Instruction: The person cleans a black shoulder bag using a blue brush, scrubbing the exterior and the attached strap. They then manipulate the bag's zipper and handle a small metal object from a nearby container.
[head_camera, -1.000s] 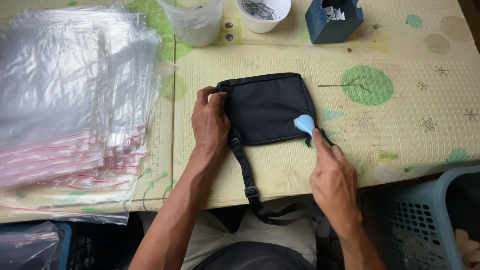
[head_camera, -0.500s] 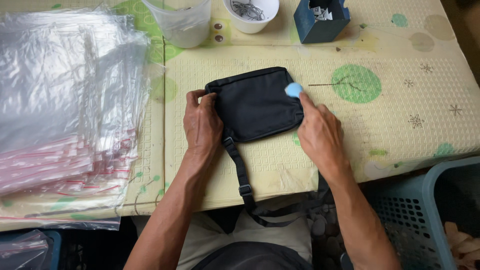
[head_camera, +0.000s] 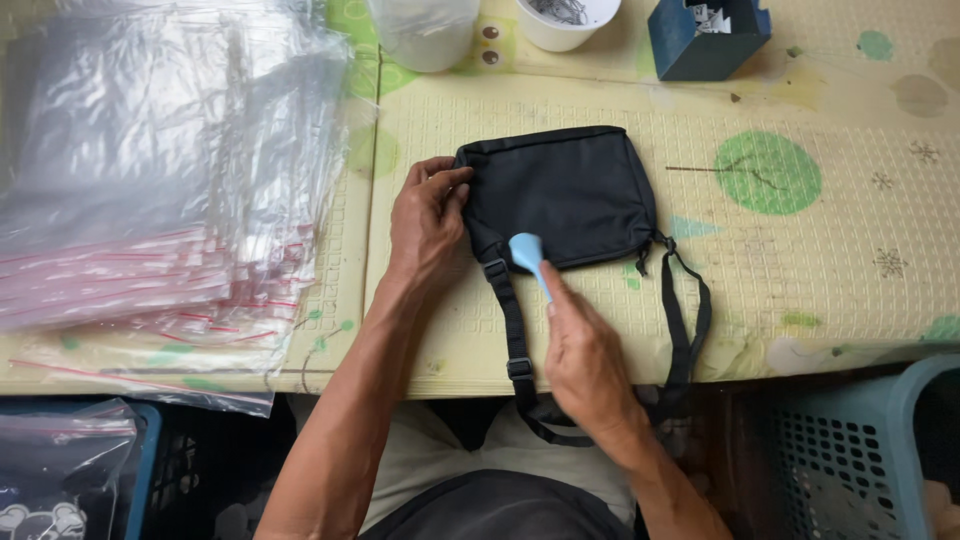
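A small black fabric bag (head_camera: 565, 190) lies flat on the yellow patterned mat (head_camera: 820, 270). Its black strap (head_camera: 515, 330) loops down over the table's front edge. My left hand (head_camera: 428, 220) pinches the bag's left edge. My right hand (head_camera: 585, 355) holds a light blue tool (head_camera: 530, 258) whose rounded head rests on the bag's lower left corner, close to the strap.
A thick stack of clear zip bags (head_camera: 160, 170) covers the left side. At the back stand a clear cup (head_camera: 425, 30), a white cup of small metal parts (head_camera: 565, 20) and a blue box (head_camera: 705, 35). A blue basket (head_camera: 865, 450) sits at lower right.
My right hand has brought the blue tool from the bag's right side across to its lower left corner. My left hand has stayed at the left edge.
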